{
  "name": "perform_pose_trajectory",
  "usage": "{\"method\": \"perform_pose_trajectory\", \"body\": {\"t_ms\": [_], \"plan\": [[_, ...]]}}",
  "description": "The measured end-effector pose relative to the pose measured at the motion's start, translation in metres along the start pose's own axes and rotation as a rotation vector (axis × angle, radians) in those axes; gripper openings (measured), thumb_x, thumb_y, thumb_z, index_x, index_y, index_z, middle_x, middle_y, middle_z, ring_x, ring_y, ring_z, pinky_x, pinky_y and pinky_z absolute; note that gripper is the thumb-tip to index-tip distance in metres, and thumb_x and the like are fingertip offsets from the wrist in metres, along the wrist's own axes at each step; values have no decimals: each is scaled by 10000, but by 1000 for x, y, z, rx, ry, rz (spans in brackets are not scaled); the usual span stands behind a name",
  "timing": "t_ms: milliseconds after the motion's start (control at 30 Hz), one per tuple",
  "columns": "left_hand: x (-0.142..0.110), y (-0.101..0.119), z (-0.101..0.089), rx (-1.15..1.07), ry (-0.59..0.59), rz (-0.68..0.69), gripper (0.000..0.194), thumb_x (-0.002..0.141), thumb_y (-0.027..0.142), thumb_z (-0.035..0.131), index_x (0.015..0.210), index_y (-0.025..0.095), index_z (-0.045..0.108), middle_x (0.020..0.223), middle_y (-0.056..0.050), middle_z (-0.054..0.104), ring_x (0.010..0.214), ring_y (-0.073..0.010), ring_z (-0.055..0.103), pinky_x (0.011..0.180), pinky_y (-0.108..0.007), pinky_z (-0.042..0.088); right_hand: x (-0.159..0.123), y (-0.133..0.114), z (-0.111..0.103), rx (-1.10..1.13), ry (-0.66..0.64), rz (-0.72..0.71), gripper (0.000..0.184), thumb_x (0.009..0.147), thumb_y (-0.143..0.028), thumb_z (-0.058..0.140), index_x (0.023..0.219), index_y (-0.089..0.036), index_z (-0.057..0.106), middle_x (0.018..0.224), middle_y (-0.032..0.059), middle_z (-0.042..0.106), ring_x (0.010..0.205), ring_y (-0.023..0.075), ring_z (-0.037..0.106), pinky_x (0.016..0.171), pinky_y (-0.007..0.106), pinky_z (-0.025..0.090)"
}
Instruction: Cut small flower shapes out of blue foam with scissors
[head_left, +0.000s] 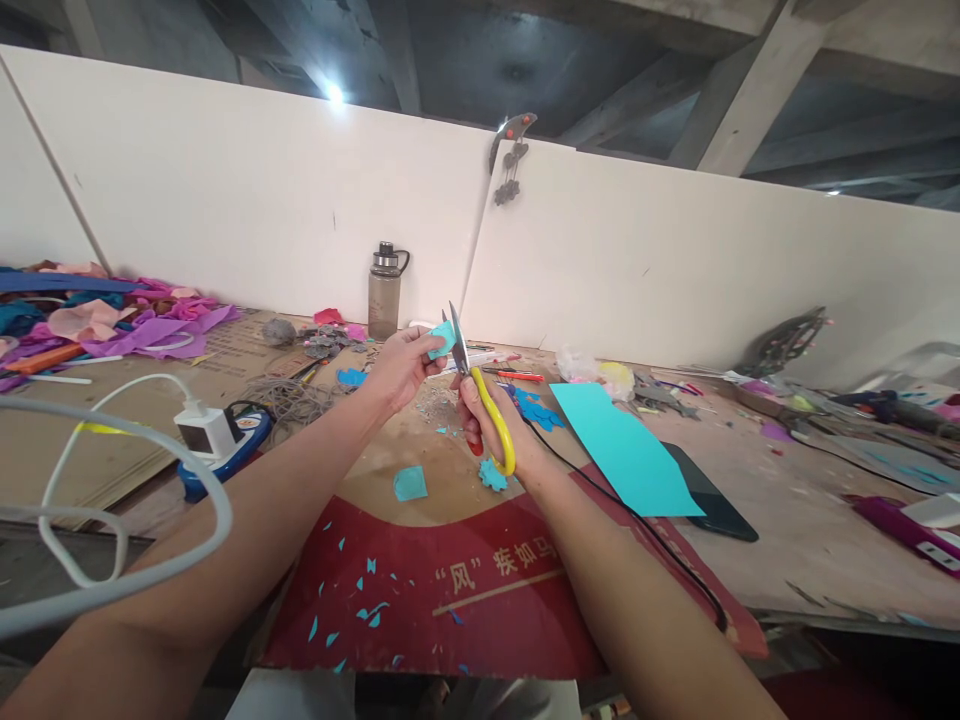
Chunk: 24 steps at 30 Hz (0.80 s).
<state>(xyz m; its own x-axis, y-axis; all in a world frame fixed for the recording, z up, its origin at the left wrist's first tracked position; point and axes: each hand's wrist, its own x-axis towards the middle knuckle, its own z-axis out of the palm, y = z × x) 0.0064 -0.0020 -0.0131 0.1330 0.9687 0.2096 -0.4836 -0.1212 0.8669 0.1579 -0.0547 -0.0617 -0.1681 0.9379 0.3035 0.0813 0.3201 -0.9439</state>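
Between the fingertips of my left hand [403, 367] is a small turquoise felt piece [442, 341]. My right hand [484, 412] grips scissors [493, 405] with yellow handles, their blades pointing up and parted slightly right by the piece. Whether the blades touch it, I cannot tell. Below my hands, a turquoise square [410, 484] and a scalloped turquoise cutout [493, 474] lie on the board. A larger turquoise sheet [626, 450] rests to the right of my right wrist, partly over a dark phone [712, 500]. Small turquoise scraps [367, 612] are scattered on the red area nearest me.
A drink bottle [385, 290] stands against the white partition [262, 200]. Colored fabric scraps [97, 315] are heaped at left. A charger [206, 435] sits in a blue power strip, its white cable looping over my left arm. Blue cutouts [540, 408] lie right of the scissors.
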Motion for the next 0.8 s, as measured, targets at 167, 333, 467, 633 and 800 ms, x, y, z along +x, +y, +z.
{"method": "perform_pose_trajectory", "body": {"t_ms": [167, 333, 467, 633, 800], "plan": [[2, -1, -1, -3, -7, 5, 258, 705, 85, 830, 689, 173, 588, 661, 23, 621, 535, -69, 557, 568, -214, 443, -1, -1, 0, 19, 8, 8, 668, 828, -893, 669, 953, -255, 515, 661, -84, 430, 496, 87, 387, 404, 213, 352], [4, -2, -3, 1, -27, 21, 254, 691, 94, 821, 663, 176, 582, 648, 19, 611, 541, -73, 560, 549, -213, 429, -2, 0, 1, 30, 13, 26, 690, 812, -910, 667, 949, -251, 514, 645, -86, 442, 487, 90, 390, 405, 219, 347], [4, -2, -4, 5, -31, 21, 275, 680, 103, 832, 666, 183, 570, 646, 22, 604, 542, -73, 549, 544, -217, 428, -2, 2, 0, 49, 2, 36, 703, 808, -916, 669, 956, -247, 517, 634, -89, 452, 477, 87, 383, 410, 220, 348], [3, 0, -2, 13, -21, 15, 270, 672, 102, 828, 659, 186, 572, 632, 21, 595, 544, -78, 539, 539, -219, 418, -1, 1, 0, 48, 2, 26, 654, 834, -874, 688, 960, -252, 530, 646, -82, 455, 482, 93, 395, 411, 217, 350], [3, 1, -2, 4, -25, 10, 276, 662, 96, 824, 637, 185, 563, 629, 18, 594, 540, -77, 537, 528, -219, 399, -1, 3, -1, 55, -3, 41, 649, 841, -870, 686, 963, -256, 516, 649, -85, 448, 473, 87, 384, 398, 210, 337]]}}
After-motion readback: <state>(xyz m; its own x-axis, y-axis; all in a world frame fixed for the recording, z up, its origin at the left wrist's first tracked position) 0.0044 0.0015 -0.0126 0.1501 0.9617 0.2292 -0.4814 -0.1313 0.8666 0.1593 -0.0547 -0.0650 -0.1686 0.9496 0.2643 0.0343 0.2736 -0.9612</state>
